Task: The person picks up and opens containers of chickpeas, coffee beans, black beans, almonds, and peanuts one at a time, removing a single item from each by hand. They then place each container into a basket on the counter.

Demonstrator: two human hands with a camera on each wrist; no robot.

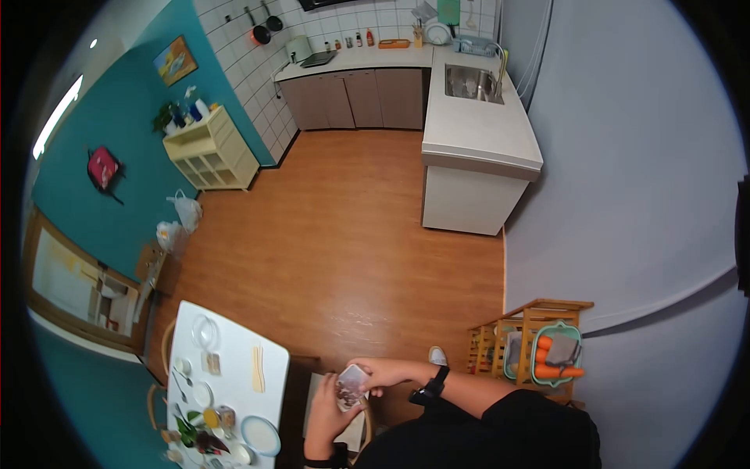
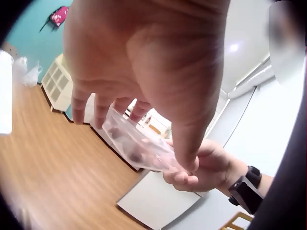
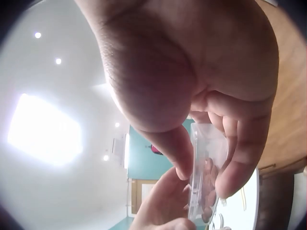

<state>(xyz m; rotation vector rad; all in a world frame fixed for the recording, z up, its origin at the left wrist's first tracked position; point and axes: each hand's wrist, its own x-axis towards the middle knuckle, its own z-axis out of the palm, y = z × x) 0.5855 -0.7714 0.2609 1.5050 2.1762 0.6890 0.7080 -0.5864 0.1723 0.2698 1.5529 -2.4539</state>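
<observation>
Between my two hands is a small clear plastic box (image 1: 353, 377) with several brownish-red pieces inside. My left hand (image 1: 330, 408) grips one side of it, thumb on one edge and fingers around the other. On the opposite side, my right hand (image 1: 380, 374) pinches the box. In the right wrist view the box (image 3: 206, 141) stands on edge between the right thumb (image 3: 177, 155) and fingers, with the pieces gathered low in it. The left wrist view shows its translucent wall (image 2: 139, 146) under the left fingers.
A white table (image 1: 269, 356) at lower left bears pale strips (image 1: 258, 369), a blue-rimmed plate (image 1: 260, 435), jars and dishes. A chair (image 1: 367, 426) is just below my hands. A wooden rack (image 1: 531, 313) with a basket of carrots (image 1: 558, 372) stands to the right.
</observation>
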